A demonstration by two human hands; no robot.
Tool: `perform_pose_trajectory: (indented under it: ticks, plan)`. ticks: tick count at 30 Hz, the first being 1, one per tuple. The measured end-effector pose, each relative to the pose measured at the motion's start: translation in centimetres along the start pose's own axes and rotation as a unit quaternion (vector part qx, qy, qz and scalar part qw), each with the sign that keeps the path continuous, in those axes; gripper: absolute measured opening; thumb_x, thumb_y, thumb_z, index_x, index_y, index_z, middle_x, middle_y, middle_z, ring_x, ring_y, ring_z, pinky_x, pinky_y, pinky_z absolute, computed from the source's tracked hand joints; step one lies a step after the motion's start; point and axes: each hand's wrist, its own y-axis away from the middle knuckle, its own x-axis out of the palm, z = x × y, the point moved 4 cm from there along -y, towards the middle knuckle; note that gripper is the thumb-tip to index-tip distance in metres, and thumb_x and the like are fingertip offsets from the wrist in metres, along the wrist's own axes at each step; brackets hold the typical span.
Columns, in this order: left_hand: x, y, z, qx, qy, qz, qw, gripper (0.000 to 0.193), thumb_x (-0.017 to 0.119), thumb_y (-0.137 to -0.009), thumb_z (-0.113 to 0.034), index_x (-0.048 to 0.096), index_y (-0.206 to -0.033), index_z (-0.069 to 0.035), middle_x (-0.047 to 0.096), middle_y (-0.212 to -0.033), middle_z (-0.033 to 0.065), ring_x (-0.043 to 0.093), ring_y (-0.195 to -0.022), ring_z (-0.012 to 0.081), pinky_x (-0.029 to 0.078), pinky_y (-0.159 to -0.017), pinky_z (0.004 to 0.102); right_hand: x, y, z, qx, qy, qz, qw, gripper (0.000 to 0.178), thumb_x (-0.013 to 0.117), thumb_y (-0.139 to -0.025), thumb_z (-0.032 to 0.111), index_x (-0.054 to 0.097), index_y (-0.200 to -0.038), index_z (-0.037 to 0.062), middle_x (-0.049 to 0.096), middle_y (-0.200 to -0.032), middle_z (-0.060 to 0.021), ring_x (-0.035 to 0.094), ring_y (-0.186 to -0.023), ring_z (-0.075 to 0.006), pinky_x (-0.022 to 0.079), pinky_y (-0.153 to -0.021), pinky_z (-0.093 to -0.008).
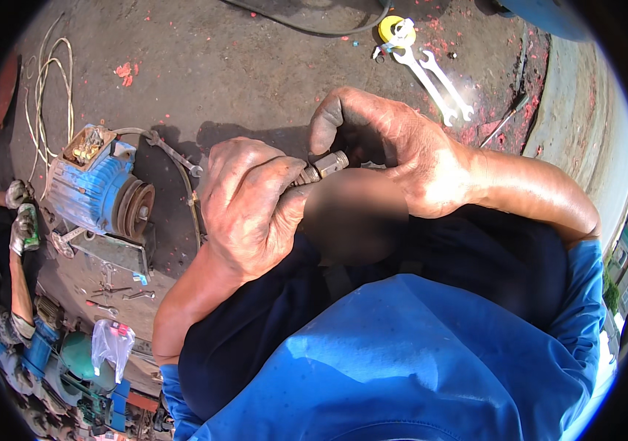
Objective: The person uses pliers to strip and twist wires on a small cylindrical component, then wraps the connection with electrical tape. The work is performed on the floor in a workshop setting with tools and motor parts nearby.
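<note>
In front of my chest, my left hand (248, 202) pinches a short, dirty metal fitting (326, 166) between thumb and bent fingers. The fitting has flat, nut-like faces and a narrower part that runs into the left fingers. My right hand (417, 151) curls around from the other side, its forefinger tip against the fitting's top. A blurred patch covers the area just below, so the right thumb is hidden. Both hands are bare and grimy.
A blue electric motor (97, 184) with a rusty pulley stands at left, a wrench (170, 153) beside it. Two spanners (432, 84) and a yellow tape roll (395, 31) lie on the stained floor ahead. At far left another person's gloved hands (23, 220) hold something green.
</note>
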Motion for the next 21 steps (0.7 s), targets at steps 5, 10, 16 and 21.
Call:
perform_pose_trajectory:
  ticks: [5,10,16,21]
  plan:
    - [0.3,0.2,0.3,0.015,-0.024,-0.033,0.999,0.029,0.073,-0.093,-0.031,0.067,-0.096,-0.003,0.063,-0.086,0.0095,0.061,-0.076,0.0302,0.049,-0.073,0.0437,-0.4,-0.3,0.2,0.164,-0.056,0.076,0.982,0.032,0.073,-0.096,0.027,0.058,-0.11,0.0033,0.06,-0.093,-0.002,0.054,-0.087,-0.0096,0.047,-0.077,-0.0294]
    - [0.1,0.1,0.3,0.02,-0.034,-0.028,0.999,0.028,0.075,-0.091,-0.029,0.067,-0.097,-0.003,0.064,-0.089,0.0091,0.061,-0.077,0.0295,0.05,-0.076,0.0442,0.2,0.0,-0.1,0.081,-0.127,0.012,0.989,0.026,0.067,-0.102,0.026,0.064,-0.096,0.0015,0.06,-0.082,0.002,0.053,-0.081,-0.0053,0.048,-0.076,-0.0273]
    - [0.4,0.2,0.3,0.011,-0.024,-0.035,0.999,0.029,0.077,-0.09,-0.029,0.067,-0.098,-0.002,0.064,-0.089,0.0089,0.062,-0.078,0.0294,0.05,-0.077,0.0441,-0.4,0.0,-0.1,0.007,-0.094,0.012,0.995,0.027,0.078,-0.093,0.02,0.064,-0.106,0.0014,0.066,-0.094,-0.002,0.057,-0.086,-0.0068,0.05,-0.08,-0.0273]
    - [0.4,0.3,0.3,-0.002,-0.015,-0.043,0.999,0.032,0.076,-0.091,-0.031,0.066,-0.1,-0.002,0.064,-0.089,0.0096,0.062,-0.078,0.0301,0.05,-0.077,0.0443,-0.9,0.2,0.7,-0.023,0.013,0.006,1.0,0.016,0.073,-0.092,0.009,0.069,-0.106,0.0008,0.072,-0.091,-0.0056,0.062,-0.088,-0.0094,0.052,-0.08,-0.031]
